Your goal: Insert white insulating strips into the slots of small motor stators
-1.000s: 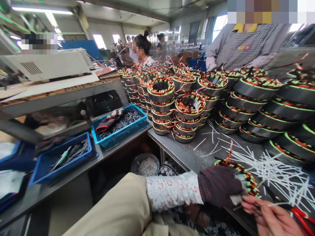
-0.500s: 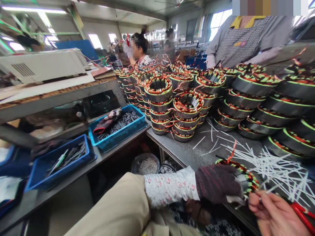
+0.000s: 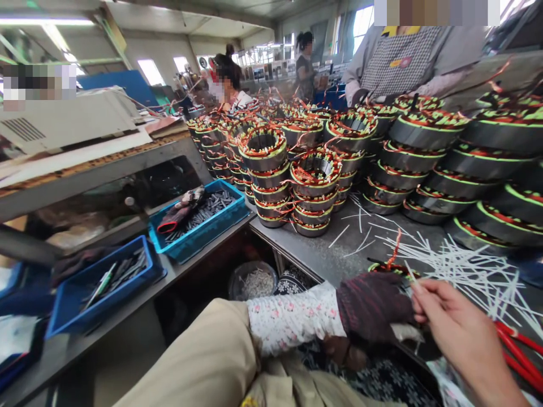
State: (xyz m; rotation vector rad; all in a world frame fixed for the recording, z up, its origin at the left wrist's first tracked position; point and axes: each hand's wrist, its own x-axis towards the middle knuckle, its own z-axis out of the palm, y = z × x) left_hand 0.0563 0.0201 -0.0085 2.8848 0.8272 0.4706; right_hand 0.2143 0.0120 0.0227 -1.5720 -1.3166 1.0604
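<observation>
The bare right hand (image 3: 460, 322) has just come up; half a second ago it was lower, by the near edge of the ring (image 3: 392, 268), and now it is higher, next to the gloved fingers. It pinches one thin white stick (image 3: 410, 270) between thumb and finger; the stick's tip pokes up over the ring — so this one stick seems to be the bit being worked on, while the others wait in the messy pile (image 3: 462, 280) to the right.

The left hand (image 3: 373, 308), in a dark glove, has stayed almost in the same spot; it lies over the near side of the ring and may be keeping it steady, but I cannot tell how tight its fingers are. The ring sits on the gray table (image 3: 305, 249); much of it showed before, but now the two hands hide most of it, so I cannot tell if the stick touches it. A bent copper wire (image 3: 397, 247) stands up from its far edge.

A tool with red handles (image 3: 515, 345) is just beside the right wrist; tall stacks of rings (image 3: 314, 200) stand farther back, and a person in a checked apron (image 3: 396, 62) is behind them — across the table.
</observation>
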